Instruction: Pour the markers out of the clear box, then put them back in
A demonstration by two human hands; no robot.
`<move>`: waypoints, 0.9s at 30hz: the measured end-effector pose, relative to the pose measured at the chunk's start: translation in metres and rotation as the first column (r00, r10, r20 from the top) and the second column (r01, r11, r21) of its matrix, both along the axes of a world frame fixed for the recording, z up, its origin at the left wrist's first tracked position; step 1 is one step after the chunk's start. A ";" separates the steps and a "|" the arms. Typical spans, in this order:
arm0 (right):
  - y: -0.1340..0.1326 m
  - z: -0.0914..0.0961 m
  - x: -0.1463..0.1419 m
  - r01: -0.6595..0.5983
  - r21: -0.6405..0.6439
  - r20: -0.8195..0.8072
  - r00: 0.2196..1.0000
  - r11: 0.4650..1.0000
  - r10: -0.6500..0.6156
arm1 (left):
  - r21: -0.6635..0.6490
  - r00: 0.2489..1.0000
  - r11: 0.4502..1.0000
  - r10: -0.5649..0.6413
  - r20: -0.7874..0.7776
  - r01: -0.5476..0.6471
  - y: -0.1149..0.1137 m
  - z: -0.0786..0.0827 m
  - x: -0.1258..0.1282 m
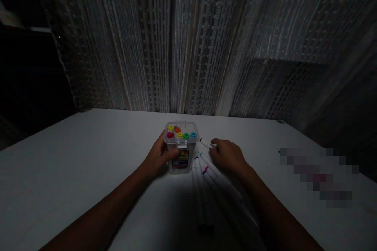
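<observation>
A clear plastic box point(190, 157) stands upright on the white table, with a label on its front and a latch near the rim. Red, yellow, orange, green and blue marker ends point(179, 135) show at its top. My left hand point(160, 157) is wrapped around the box's left side, thumb across the front. To the right of the box, my right hand point(228, 155) pinches a white marker point(205, 144) whose dark end points toward the box. Several white markers point(210, 164) with coloured bands lie fanned between the box and my right forearm; their near ends are dim.
The white table point(97, 141) reaches back to a patterned grey curtain point(188, 39). On the right of the table lies a pixelated, unreadable patch point(319, 178). A small dark item point(280, 122) is at the far right corner. The room is dim.
</observation>
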State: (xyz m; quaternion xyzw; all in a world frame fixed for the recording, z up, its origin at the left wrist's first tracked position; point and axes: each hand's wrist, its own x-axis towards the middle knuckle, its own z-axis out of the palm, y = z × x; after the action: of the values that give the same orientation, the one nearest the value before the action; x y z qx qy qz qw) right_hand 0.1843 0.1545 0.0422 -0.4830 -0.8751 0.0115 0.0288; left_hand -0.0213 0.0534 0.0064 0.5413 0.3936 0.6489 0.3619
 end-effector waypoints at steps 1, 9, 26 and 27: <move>0.002 0.001 0.002 0.016 0.003 0.008 1.000 1.000 -0.016 | -0.001 1.000 1.000 -0.001 -0.002 0.001 0.000 -0.001 0.000; 0.011 -0.004 0.008 0.057 -0.097 0.159 0.987 0.994 -0.041 | 0.015 0.999 1.000 -0.020 -0.030 0.020 0.002 -0.003 -0.002; 0.003 0.004 0.005 0.020 -0.136 0.170 0.985 0.991 0.004 | 0.010 1.000 1.000 -0.025 0.006 0.025 0.001 -0.001 -0.001; 0.002 0.004 0.005 0.019 -0.131 0.157 0.988 0.991 0.001 | 0.010 1.000 1.000 -0.027 0.004 0.026 0.001 -0.001 -0.001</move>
State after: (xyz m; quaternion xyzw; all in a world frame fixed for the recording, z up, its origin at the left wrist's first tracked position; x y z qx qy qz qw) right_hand 0.1889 0.1561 0.0466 -0.4872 -0.8698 0.0311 -0.0719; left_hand -0.0224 0.0546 0.0056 0.5468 0.3823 0.6472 0.3687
